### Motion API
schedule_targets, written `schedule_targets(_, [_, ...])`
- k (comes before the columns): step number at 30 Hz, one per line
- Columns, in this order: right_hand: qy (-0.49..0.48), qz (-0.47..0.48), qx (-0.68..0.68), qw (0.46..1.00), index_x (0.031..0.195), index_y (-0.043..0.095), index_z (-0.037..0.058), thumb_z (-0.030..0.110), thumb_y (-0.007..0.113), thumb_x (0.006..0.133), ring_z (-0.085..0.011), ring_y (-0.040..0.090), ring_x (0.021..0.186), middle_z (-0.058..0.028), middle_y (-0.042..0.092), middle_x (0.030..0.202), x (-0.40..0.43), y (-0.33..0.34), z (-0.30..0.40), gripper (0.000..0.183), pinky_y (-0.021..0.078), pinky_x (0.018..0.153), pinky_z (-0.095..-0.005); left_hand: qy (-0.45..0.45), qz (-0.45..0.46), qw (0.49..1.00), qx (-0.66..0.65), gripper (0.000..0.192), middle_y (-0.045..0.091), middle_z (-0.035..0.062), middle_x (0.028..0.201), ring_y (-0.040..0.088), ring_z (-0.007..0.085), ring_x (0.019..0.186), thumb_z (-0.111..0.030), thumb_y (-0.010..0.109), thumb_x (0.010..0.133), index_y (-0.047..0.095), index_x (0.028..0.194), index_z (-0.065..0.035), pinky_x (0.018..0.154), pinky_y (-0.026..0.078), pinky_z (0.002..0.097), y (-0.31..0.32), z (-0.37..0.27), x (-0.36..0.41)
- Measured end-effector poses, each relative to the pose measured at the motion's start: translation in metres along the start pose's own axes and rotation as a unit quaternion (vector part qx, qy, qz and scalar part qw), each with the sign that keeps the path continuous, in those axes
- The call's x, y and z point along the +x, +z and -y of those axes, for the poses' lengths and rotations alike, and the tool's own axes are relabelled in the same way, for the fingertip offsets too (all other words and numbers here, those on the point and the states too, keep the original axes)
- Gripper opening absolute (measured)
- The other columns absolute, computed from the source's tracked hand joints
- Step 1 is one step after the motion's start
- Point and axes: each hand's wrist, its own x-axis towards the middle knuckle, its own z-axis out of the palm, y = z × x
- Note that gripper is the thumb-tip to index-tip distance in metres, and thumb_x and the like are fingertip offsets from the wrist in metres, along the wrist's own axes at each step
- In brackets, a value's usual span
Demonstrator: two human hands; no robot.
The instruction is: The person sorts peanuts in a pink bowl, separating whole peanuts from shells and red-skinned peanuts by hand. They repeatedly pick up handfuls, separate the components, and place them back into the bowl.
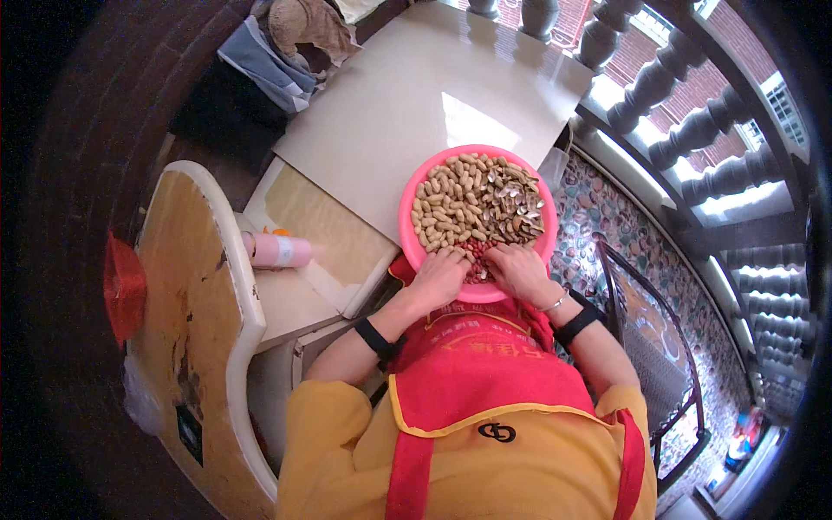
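Note:
A pink plastic basin (411, 201) stands before me above my red apron (487, 390), against the corner of the table. Unshelled peanuts (448, 198) fill its left and upper part, and broken peanut shells (517, 208) lie at the right. Red-skinned peanut kernels (479, 263) gather at the near side, between my hands. My left hand (444, 276) reaches over the near left rim with bent fingers; a pale peanut shows by its fingertips, but I cannot tell whether it is pinched. Curled at the kernels and lower shells is my right hand (520, 270), its fingertips partly hidden.
A glossy pale board (390, 123) covers much of the table beyond the basin. To the left, a pink bottle (283, 251) lies near a worn wooden chair back (188, 273). Balusters (689, 136) line the right side, and a dark-framed chair (650, 351) stands on the pebble-patterned floor (585, 201).

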Motion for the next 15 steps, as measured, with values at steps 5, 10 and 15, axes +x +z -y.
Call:
schedule_targets(5, [-0.012, 0.022, 0.003, 1.000, 0.089, 0.059, 0.0103, 0.023, 0.057, 0.078, -0.0258, 0.060, 0.077, -0.0084, 0.059, 0.076, 0.0018, -0.0054, 0.0026, 0.017, 0.0473, 0.066, -0.0391, -0.003, -0.013, 1.000, -0.012, 0.024, 0.055, 0.0151, 0.096, 0.053, 0.0315, 0.093, -0.016, 0.055, 0.079, 0.061, 0.099, -0.0048, 0.082, 0.043, 0.0408, -0.0001, -0.0012, 0.0039])
schedule_targets(10, [-0.005, 0.009, -0.011, 1.000, 0.090, 0.059, 0.0103, 0.023, 0.058, 0.077, -0.0252, 0.060, 0.077, -0.0076, 0.060, 0.079, -0.0006, -0.0014, 0.0027, 0.018, 0.0483, 0.067, -0.0380, 0.023, 0.018, 0.999, -0.030, 0.025, 0.055, 0.0141, 0.093, 0.053, 0.0308, 0.092, -0.017, 0.060, 0.077, 0.059, 0.099, -0.0048, 0.080, 0.043, 0.0423, 0.0030, 0.0005, 0.0104])
schedule_targets(15, [-0.015, -0.001, -0.003, 1.000, 0.086, 0.057, 0.0090, 0.021, 0.056, 0.077, -0.0282, 0.060, 0.077, -0.0094, 0.061, 0.081, 0.0025, -0.0034, 0.0047, 0.016, 0.0482, 0.066, -0.0409, 0.044, 0.011, 0.997, -0.064, 0.014, 0.054, 0.0152, 0.086, 0.054, 0.0327, 0.087, -0.011, 0.059, 0.076, 0.055, 0.086, -0.0026, 0.076, 0.044, 0.0426, 0.0005, 0.0032, 0.0124])
